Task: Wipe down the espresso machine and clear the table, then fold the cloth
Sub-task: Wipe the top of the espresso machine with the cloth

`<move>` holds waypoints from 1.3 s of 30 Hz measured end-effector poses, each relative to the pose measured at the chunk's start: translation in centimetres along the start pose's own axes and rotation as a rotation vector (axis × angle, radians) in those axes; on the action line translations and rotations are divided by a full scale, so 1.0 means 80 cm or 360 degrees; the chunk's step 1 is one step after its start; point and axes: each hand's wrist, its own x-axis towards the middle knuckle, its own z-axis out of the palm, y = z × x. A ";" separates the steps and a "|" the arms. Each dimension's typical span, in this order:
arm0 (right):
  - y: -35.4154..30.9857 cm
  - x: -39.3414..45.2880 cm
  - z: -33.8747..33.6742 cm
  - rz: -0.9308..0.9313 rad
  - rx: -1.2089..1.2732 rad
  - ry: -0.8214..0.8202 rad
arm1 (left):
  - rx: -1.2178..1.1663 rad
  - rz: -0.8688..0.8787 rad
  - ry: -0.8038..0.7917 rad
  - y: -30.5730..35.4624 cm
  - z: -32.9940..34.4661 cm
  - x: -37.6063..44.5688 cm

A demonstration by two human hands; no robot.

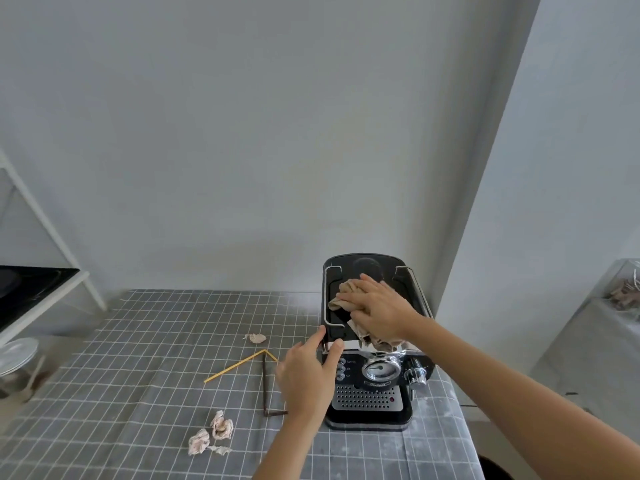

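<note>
A black and silver espresso machine [375, 368] stands at the back right of the table, against the wall. My right hand [377, 304] lies flat on a beige cloth [346, 289] and presses it onto the machine's black top. Part of the cloth hangs over the front edge below my wrist. My left hand [308, 372] grips the machine's upper left front corner, thumb on the silver trim. On the table to the left lie a bent yellow straw [239, 365], a bent brown straw [266, 386] and crumpled paper scraps [221, 424], [198, 441], [257, 338].
The table carries a grey checked tablecloth [138, 375]. A white shelf frame with a black tray [31, 289] stands at the left, with stacked white plates [17, 355] below it. A grey wall runs behind the table. A covered unit with a clear box [623, 292] sits at the right.
</note>
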 end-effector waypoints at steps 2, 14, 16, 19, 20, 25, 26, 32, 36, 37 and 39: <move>0.004 0.018 -0.004 0.0153 -0.0062 0.0058 | 0.0006 -0.0006 -0.0015 0.002 -0.001 0.003; -0.010 0.005 0.008 0.0210 0.0001 0.0101 | -0.0050 -0.0013 0.0002 0.007 -0.008 0.000; -0.001 0.026 0.001 0.0277 -0.0005 0.0082 | -0.0057 -0.0024 0.0002 0.007 -0.008 0.002; 0.012 0.056 -0.007 0.0550 0.0068 0.0153 | -0.0064 -0.0038 -0.0007 0.007 -0.009 0.001; 0.015 0.061 -0.006 0.0635 0.0032 0.0224 | -0.0060 -0.0039 -0.0006 0.008 -0.010 0.001; 0.002 0.044 0.012 0.0362 -0.0387 0.0619 | -0.0059 -0.0033 0.0016 0.010 -0.011 -0.002; 0.002 0.043 0.011 0.0233 -0.0327 0.0527 | -0.0056 -0.0028 0.0014 0.010 -0.011 -0.002; -0.004 0.055 0.002 0.0571 0.0131 0.0317 | -0.0022 -0.0005 0.0009 0.009 -0.009 -0.001; -0.051 0.034 0.018 0.1109 -0.0034 0.0262 | -0.0036 -0.0012 -0.0003 0.011 -0.013 -0.005; -0.060 0.028 0.022 0.1149 -0.0080 0.0250 | -0.0025 -0.0019 -0.0007 0.011 -0.013 -0.005; -0.061 0.024 0.027 0.1055 -0.0178 0.0317 | -0.0038 -0.0034 -0.0010 0.011 -0.012 -0.004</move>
